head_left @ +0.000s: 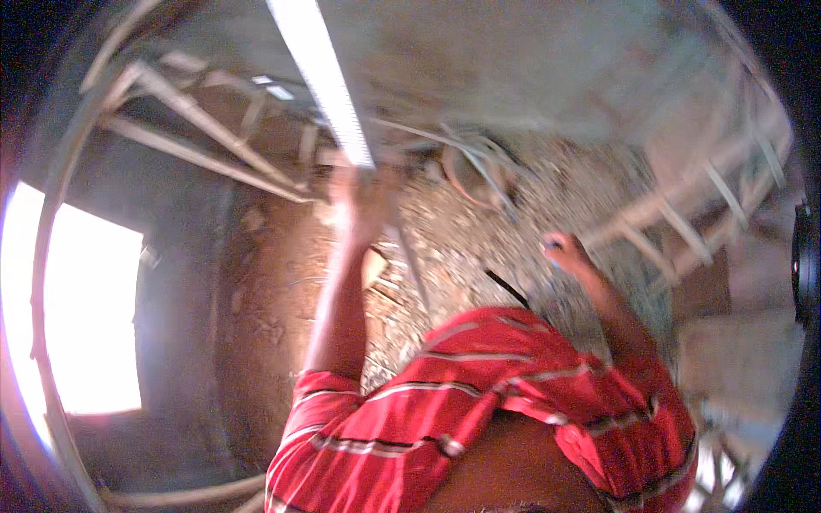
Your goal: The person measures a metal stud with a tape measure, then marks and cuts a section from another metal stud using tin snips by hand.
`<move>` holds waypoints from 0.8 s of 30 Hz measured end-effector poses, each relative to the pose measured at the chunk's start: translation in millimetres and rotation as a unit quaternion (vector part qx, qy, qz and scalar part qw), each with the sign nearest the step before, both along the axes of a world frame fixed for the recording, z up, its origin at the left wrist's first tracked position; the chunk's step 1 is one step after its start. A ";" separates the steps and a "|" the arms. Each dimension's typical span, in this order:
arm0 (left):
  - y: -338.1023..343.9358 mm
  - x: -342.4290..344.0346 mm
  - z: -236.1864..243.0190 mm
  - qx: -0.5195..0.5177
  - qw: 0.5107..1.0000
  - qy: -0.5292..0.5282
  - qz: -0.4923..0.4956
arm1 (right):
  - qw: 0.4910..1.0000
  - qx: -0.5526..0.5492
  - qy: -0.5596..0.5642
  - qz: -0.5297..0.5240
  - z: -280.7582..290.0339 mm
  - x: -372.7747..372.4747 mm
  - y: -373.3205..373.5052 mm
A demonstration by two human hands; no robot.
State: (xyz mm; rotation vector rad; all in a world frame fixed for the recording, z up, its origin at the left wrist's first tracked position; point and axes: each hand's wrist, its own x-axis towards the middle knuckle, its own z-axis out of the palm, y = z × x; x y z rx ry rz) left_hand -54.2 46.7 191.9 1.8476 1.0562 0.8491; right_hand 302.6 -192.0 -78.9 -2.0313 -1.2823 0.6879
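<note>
My left hand [355, 205], blurred by motion, reaches forward with its fingers closed round the lower end of a long, bright flat strip [321, 73]. The strip slants up and away, and fine marks or teeth run along its right edge; glare hides which they are. Below that hand a thin grey strip [411, 265] points down toward my body. My right hand [569, 254] is out to the right, its fingers curled round a small dark-blue thing [553, 245] too small to name. Near my shirt, a short black rod [506, 288] sticks out.
Wood chips [453, 256] litter the ground. A round basin-like thing [475, 179] with sticks across it lies ahead. Wooden frames stand at left [205, 128] and right [676, 222]. A bright opening [85, 308] is in the left wall. A pale wood piece [373, 267] lies by my left forearm.
</note>
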 end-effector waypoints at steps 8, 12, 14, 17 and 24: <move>-13.9 57.2 -74.1 0.096 0.983 -0.032 -0.153 | 0.911 0.224 0.338 0.076 165.6 -123.2 47.0; -47.8 69.5 -93.2 0.081 0.966 -0.011 -0.246 | 0.836 0.331 0.408 0.156 220.8 -144.8 55.2; -55.3 59.8 -90.6 0.069 0.961 0.005 -0.268 | 0.839 0.333 0.402 0.152 225.5 -150.6 59.5; -56.7 66.1 -100.5 0.074 0.953 0.032 -0.292 | 0.864 0.302 0.369 0.159 213.7 -132.6 53.9; -63.7 34.3 -161.0 0.103 0.970 0.179 -0.125 | 0.844 0.320 0.429 0.000 223.7 -99.8 45.9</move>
